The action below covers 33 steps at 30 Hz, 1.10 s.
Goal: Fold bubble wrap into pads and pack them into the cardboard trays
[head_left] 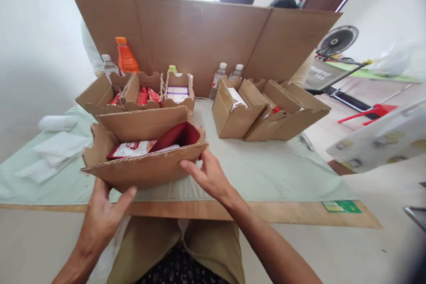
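Nearest, the left grip (104,206) reaches over the wooden edge (173,209) of the bench (266,182), spread around the lower left part of the cardboard box (146,175), fingers partly hidden beneath. The right grip (211,175) holds the box's right end, thumb on the front wall, fingers round the corner. The box is at the bench's near left part, just inside that edge; whether its bottom touches the cloth, I cannot tell. Keeping both ends level seems wise: thin walls may bow under a hard pinch, and the packets (133,148) inside could slide. Left of it, tissues (63,148) lie near. Open room is to the right, over the cloth. Just behind stand the left boxes (100,97), leaving little space to push back; the right boxes (229,120) stand apart, with a gap between the groups. Beyond rises a cardboard screen (206,40).
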{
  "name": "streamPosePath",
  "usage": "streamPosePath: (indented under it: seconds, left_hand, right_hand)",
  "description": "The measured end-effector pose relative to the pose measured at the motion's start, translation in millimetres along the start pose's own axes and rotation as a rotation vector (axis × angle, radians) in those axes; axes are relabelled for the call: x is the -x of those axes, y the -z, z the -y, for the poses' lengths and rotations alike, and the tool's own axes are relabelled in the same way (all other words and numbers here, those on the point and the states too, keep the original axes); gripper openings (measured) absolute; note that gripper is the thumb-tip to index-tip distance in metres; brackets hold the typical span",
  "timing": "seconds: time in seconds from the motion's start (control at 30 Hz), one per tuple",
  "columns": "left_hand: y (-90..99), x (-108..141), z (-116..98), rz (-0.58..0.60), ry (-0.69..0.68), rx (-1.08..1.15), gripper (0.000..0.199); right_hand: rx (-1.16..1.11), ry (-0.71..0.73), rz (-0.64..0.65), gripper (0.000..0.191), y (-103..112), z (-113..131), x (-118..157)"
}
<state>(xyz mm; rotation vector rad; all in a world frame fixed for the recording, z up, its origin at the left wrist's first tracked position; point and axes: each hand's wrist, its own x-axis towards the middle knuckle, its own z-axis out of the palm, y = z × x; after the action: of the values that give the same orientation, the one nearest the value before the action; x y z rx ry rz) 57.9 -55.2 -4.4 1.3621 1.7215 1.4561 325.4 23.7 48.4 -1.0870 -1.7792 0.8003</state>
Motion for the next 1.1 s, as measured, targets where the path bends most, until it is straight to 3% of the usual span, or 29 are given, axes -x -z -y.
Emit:
streamPosePath:
  seconds: [0.07, 0.23, 0.33, 0.43, 0.53, 0.73, 0.87, 1.1]
  left_hand:
    - [-17.3, 1, -12, 0.028, 0.007, -0.001, 0.072]
    - [-70.8, 38, -23, 0.155, -0.048, -0.007, 0.070]
    - [-85.8, 63, -21, 0.234, -0.108, -0.035, 0.077]
    - [-89.0, 84, -17, 0.271, -0.183, -0.077, 0.089]
    - [-93.3, 101, -19, 0.351, -0.257, -0.108, 0.099]
    - [-115.6, 113, -38, 0.467, -0.312, -0.071, 0.107]
    - [-125.4, 102, -42, 0.544, -0.325, -0.028, 0.105]
    - [-137.7, 91, -53, 0.538, -0.292, -0.014, 0.101]
  right_hand:
    - [-0.007, -0.024, -0.074, 0.042, 10, -2, 4]
    - [0.037, -0.131, -0.241, 0.057, 57, -30, 60]
    - [-0.037, -0.157, -0.298, 0.061, 72, -55, 73]
    - [-0.162, -0.106, -0.393, 0.064, 70, -79, 52]
    - [-0.241, -0.077, -0.446, 0.069, 63, -96, 9]
    - [-0.212, -0.086, -0.502, 0.084, 53, -105, -59]
    - [-0.172, -0.055, -0.517, 0.082, 44, -104, -69]
    - [-0.296, -0.028, -0.433, 0.079, 38, -113, -54]
